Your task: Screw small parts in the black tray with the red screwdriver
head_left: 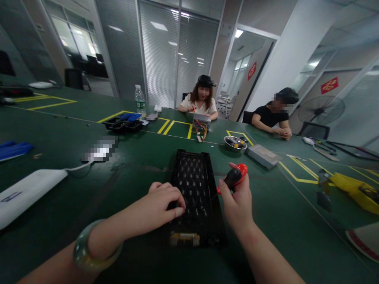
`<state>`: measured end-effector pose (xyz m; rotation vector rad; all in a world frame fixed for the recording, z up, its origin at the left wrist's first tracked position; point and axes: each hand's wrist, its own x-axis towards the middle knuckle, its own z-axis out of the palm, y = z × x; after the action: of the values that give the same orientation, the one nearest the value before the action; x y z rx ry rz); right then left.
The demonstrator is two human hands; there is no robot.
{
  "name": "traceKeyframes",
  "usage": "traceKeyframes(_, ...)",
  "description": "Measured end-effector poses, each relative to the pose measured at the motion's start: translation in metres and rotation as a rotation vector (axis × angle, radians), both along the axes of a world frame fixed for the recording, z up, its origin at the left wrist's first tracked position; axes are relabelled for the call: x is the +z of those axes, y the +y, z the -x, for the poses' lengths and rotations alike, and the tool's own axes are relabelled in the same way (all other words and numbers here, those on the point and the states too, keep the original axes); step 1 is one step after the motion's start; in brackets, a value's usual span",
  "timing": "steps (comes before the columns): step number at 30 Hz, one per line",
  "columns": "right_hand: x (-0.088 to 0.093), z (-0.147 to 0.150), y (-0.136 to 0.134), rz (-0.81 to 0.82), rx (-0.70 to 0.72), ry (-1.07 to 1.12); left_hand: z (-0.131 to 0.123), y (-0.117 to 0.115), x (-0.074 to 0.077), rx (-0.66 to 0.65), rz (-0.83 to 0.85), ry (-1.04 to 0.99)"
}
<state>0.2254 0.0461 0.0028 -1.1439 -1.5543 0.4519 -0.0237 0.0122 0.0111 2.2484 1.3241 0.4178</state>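
Note:
A black perforated panel [194, 177] lies flat on the green table [133, 157] right in front of me, with a small yellowish part at its near end. My left hand [161, 201], with a pale green bangle on the wrist, rests fingers curled on the panel's left side and presses it down. My right hand [237, 201] grips a red and black screwdriver [235, 175] upright at the panel's right edge; its thin shaft angles down-left toward the panel's surface.
A metal bowl of small parts [235, 142], a grey box [263, 155] and a unit with coloured wires [200, 127] lie beyond. Two other people sit at the far side. A white device [26, 191], black trays [122, 124], a water bottle [139, 99] and a yellow object [355, 189] sit around.

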Motion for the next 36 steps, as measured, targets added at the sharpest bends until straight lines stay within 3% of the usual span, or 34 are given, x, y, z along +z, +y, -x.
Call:
traceKeyframes(4, 0.005, 0.003, -0.003, 0.032, 0.025, 0.246, -0.006, -0.002, 0.002, -0.063, -0.03, -0.064)
traceKeyframes(8, 0.014, 0.008, -0.008, 0.103, 0.032, 0.507, -0.012, -0.005, 0.001, -0.045, 0.044, -0.116)
traceKeyframes(14, 0.017, 0.009, -0.007, 0.168, 0.08, 0.671, -0.019, -0.006, 0.0, 0.012, 0.107, -0.194)
traceKeyframes(20, 0.02, 0.009, -0.009, 0.135, 0.076, 0.66, -0.02, -0.005, -0.001, -0.011, 0.129, -0.211)
traceKeyframes(28, 0.016, 0.005, -0.015, 0.004, 0.098, 0.459, -0.031, -0.008, -0.007, -0.106, 0.102, -0.089)
traceKeyframes(36, 0.013, 0.002, -0.016, -0.065, 0.088, 0.33, -0.047, -0.013, -0.009, -0.033, 0.113, 0.018)
